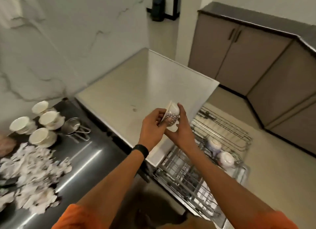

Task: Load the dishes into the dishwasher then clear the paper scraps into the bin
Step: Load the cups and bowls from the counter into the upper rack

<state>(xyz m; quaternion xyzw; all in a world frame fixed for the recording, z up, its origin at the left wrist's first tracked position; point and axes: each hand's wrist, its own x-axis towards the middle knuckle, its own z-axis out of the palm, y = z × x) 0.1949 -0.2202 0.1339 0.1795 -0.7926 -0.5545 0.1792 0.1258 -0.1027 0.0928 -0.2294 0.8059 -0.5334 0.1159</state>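
A small patterned bowl point(172, 115) is held between both hands above the counter's right end. My left hand point(153, 126) pinches its left side and my right hand point(177, 126) cups it from below and the right. Below the hands a wire dish rack point(196, 175) is pulled out, with two patterned bowls point(220, 152) lying in it. Several cream cups on saucers point(42, 124) stand at the back left of the dark counter point(92, 160). A heap of torn paper scraps point(32, 174) lies on the counter at the left.
A metal strainer with measuring cups point(75, 128) lies beside the cups. A white open door panel point(174, 85) stands over the beige floor point(273, 169). Grey cabinets point(256, 58) line the right wall. A brown object point(6, 146) sits at the far left edge.
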